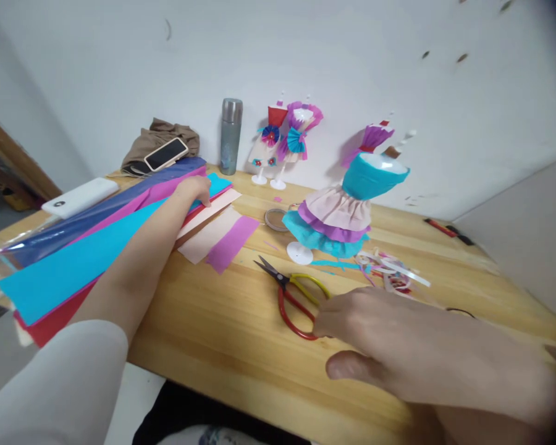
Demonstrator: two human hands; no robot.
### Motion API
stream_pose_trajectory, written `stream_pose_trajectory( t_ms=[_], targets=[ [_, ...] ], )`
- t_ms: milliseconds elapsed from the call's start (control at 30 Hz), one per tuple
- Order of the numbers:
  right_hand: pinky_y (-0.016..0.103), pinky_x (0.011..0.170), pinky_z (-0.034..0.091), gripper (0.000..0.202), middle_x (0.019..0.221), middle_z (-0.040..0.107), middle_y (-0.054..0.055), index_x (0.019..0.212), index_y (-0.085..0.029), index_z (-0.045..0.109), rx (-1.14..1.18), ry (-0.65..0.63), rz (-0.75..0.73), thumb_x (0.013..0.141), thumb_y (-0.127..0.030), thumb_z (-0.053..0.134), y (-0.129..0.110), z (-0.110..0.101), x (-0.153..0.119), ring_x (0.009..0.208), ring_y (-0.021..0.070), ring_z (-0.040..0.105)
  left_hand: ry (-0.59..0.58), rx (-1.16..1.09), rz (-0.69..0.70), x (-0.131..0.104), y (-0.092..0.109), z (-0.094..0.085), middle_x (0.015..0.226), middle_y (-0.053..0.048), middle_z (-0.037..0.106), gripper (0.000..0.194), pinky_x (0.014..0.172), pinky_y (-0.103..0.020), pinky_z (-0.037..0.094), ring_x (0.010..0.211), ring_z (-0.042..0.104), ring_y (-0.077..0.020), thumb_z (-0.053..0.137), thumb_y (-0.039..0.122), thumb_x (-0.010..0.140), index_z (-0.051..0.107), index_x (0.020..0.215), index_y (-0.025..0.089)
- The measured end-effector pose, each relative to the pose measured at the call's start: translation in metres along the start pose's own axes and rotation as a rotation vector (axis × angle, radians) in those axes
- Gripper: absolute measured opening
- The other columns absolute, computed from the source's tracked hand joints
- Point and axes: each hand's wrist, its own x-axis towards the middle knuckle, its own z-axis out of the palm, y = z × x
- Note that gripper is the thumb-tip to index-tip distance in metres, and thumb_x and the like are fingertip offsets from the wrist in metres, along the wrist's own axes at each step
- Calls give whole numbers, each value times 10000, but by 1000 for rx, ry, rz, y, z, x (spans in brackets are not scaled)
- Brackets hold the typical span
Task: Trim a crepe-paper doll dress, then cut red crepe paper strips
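Observation:
My left hand (197,189) reaches across a pile of coloured crepe paper and is closed on the end of the bright blue sheet (92,241), its fingertips partly hidden. My right hand (359,321) hovers by scissors (282,281) with one red and one yellow handle. Its fingertips overlap the handles and its thumb is held apart; whether they touch is hard to tell. The scissors lie with blades slightly parted, pointing away to the left. Beyond them, a dress form (375,176) on a white stand wears a blue top and a tiered pink, purple and blue skirt.
Smaller dressed forms (271,133) stand by the wall beside a grey flask (231,139). A roll of tape (276,219), paper scraps (393,272) and pink and purple strips (234,244) lie on the table. A phone (167,154) rests on brown cloth, near a white device (80,198).

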Motion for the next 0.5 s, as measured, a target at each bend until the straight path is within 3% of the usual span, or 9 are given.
stream_pose_trajectory(
  t_ms=[100,267,367,500],
  targets=[
    [363,651,405,263,906,792,121,927,-195,785,-8,-115,-16,972,-442,708,-11,2,7,823,294,735,2,39,-15,2,-5,-1,1321,-186,754,591,1004,-327,535,1236,678,-372,794,385,800,757,1338,143],
    [347,597,264,322,827,781,140,910,-128,801,-47,-108,-81,959,-441,746,-21,10,12,749,273,713,-33,-75,-32,3,-17,-4,1107,-193,787,475,883,-315,568,1028,751,-341,794,396,813,791,1186,102],
    [347,593,267,250,850,783,124,897,-138,805,-18,-84,-74,957,-375,750,-24,12,12,735,244,701,-31,-254,-96,-2,-23,-5,1096,-171,781,400,796,-299,580,911,760,-285,796,340,807,765,1133,111],
    [355,596,314,188,838,773,121,826,-151,790,16,-42,-60,932,-304,767,-20,18,11,717,238,688,-15,-396,-115,-8,-30,-4,1024,-118,767,221,808,-282,578,930,750,-254,782,251,794,733,977,136]
  ],
)
